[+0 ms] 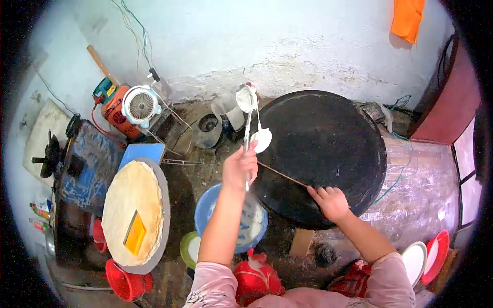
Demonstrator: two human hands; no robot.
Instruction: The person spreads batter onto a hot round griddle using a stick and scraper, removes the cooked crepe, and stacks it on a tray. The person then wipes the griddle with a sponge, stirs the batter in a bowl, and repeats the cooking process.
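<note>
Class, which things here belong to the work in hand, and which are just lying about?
In use:
- ladle, in the left hand
- thin stick, in the right hand
- white batter
- black griddle
- blue basin, probably

Seemingly just lying about:
- orange cloth, upper right
- red container, lower left
- white dish, lower right
</note>
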